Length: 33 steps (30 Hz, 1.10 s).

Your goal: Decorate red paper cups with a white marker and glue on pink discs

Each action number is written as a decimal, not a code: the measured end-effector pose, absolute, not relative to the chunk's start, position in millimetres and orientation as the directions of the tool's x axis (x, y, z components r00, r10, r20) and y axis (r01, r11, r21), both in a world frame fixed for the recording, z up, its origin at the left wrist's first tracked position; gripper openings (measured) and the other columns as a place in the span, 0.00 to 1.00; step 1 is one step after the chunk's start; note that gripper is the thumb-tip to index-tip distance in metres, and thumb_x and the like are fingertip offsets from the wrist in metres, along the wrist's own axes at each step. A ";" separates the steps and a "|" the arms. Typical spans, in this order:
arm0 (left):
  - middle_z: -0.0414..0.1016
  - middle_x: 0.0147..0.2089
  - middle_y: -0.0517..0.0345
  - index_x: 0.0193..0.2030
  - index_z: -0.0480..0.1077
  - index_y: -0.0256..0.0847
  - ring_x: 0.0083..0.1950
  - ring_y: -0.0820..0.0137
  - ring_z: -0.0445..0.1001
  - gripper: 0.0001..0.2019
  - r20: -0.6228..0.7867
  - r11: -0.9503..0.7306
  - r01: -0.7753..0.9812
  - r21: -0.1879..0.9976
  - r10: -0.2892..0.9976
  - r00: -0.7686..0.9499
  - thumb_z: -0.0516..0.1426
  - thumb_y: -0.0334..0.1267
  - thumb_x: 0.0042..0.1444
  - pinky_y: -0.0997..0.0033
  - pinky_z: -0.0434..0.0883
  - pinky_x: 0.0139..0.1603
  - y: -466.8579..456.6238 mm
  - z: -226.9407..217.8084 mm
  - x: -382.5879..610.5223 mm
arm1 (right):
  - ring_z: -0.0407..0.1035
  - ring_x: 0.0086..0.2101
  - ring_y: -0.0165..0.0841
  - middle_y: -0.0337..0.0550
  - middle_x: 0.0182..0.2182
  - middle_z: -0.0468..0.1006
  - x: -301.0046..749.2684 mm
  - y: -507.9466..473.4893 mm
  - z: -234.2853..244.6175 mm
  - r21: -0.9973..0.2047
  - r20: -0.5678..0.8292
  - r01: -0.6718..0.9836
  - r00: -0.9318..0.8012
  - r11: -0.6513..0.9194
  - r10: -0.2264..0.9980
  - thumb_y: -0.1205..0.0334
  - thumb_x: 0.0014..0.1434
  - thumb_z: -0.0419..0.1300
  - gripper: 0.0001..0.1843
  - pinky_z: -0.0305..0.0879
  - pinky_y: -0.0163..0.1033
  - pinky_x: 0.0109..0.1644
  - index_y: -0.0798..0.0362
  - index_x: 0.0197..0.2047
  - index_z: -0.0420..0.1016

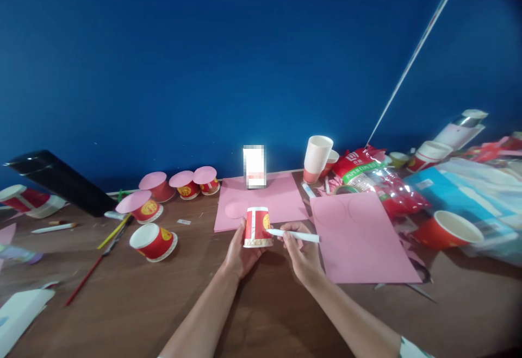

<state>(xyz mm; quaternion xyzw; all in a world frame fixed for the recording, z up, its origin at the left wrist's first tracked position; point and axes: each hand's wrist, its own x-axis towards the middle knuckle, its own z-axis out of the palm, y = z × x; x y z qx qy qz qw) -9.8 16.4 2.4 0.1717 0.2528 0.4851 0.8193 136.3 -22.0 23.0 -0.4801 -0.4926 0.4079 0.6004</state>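
Observation:
A red paper cup (252, 226) with a yellow emblem and a white cross-shaped strip is upside down in my left hand (242, 252), whose fingers wrap round its side and lower rim. My right hand (302, 257) grips a white marker pen (299, 236) and points its tip to the left, at the cup's right side by the yellow emblem. Whether the tip touches the cup I cannot tell. Just beyond the cup lies a pink sheet (277, 200); another pink sheet (362, 244) with faint drawn circles is to the right of my right hand.
At left stand several red cups topped with pink discs (153, 180) and one bare upturned cup (153, 241). A black bottle (61, 179), a red stick (84, 279) and a pen (55, 228) lie nearby. Scissors (420, 291), a red plastic bag (375, 176) and an orange cup (452, 230) are at right.

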 end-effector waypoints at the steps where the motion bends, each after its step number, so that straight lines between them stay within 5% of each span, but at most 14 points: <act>1: 0.76 0.39 0.46 0.44 0.70 0.31 0.38 0.64 0.74 0.22 -0.252 0.468 -0.709 0.528 0.883 0.395 0.51 0.50 0.57 0.63 0.71 0.42 16.1 2.5 -9.7 | 0.65 0.24 0.29 0.39 0.24 0.73 136.3 -21.8 23.6 -0.978 0.204 -0.015 0.186 0.210 0.961 0.52 0.57 0.57 0.11 0.62 0.33 0.26 0.52 0.34 0.69; 33: 0.78 0.37 0.49 0.41 0.72 0.32 0.36 0.65 0.75 0.18 -0.306 0.480 -0.723 0.497 0.877 0.371 0.53 0.48 0.57 0.63 0.71 0.40 15.9 1.7 -9.6 | 0.59 0.21 0.26 0.37 0.23 0.70 137.2 -16.9 11.4 -0.981 0.154 -0.103 0.126 0.167 0.980 0.54 0.59 0.56 0.10 0.57 0.31 0.25 0.53 0.34 0.68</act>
